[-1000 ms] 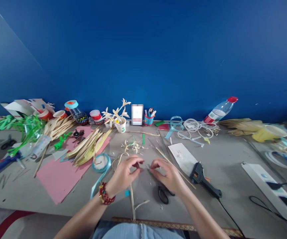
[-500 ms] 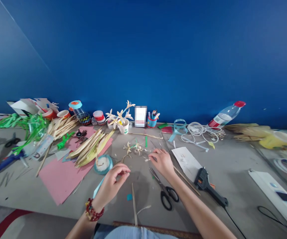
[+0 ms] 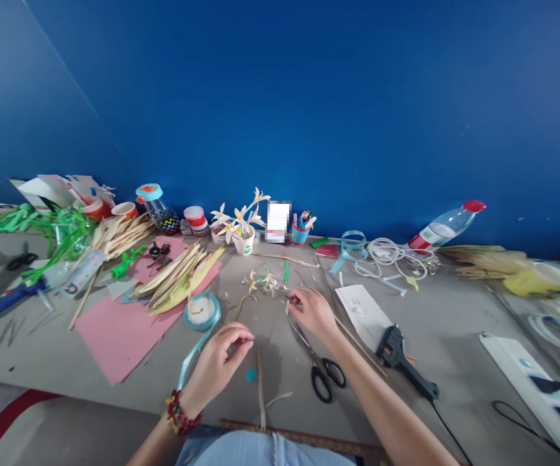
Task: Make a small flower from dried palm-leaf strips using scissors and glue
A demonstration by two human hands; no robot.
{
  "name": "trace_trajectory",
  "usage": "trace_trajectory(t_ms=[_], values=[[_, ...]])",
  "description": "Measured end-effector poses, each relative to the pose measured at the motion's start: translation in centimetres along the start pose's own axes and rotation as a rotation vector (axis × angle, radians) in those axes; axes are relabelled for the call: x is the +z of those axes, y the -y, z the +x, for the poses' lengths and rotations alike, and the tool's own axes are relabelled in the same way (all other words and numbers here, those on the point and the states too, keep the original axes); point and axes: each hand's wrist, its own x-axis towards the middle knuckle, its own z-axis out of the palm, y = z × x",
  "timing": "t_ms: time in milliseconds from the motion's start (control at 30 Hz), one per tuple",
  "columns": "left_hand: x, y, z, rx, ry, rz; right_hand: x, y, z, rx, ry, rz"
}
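Note:
My left hand (image 3: 224,362) hovers over the near middle of the table, its fingers curled and thumb and fingertips nearly together; whatever may be between them is too small to name. My right hand (image 3: 312,310) is bent down near the table, fingertips pinched by a small pale petal-like piece (image 3: 288,308). Just beyond lie pale flowers (image 3: 263,281) with green stems. Blue ribbon on a roll (image 3: 201,311) rests left of centre, its tail running down beside my left wrist. Black-handled scissors (image 3: 319,369) lie open below my right hand.
Pink paper (image 3: 119,336) and dried husks (image 3: 173,278) lie left. A glue gun (image 3: 403,362), white card (image 3: 362,314) and power strip (image 3: 532,388) are at right. A flower cup (image 3: 244,242), pen cup (image 3: 300,233) and tilted bottle (image 3: 447,228) stand by the wall.
The view has shifted slightly. The fingers of my right hand have drawn closer together at the small pale piece. My left hand has stayed nearly in place, its thumb nearer its fingers.

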Motion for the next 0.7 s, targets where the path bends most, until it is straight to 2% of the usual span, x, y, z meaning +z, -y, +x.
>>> trace_trajectory(t_ms=[167,367,567,700], values=[[-0.2,0.1,-0.1,0.0,-0.018,-0.009,0.0,-0.3,0.3,0.044,-0.003,0.127],[-0.1,0.4,-0.1,-0.006,-0.021,-0.018,0.4,-1.2,0.3,0.142,-0.105,0.202],[0.3,0.1,0.3,0.066,-0.021,-0.011,1.6,-0.8,0.3,0.133,-0.181,0.077],[0.3,0.1,0.2,0.064,-0.018,-0.01,1.5,-0.6,0.0,0.087,-0.189,-0.061]])
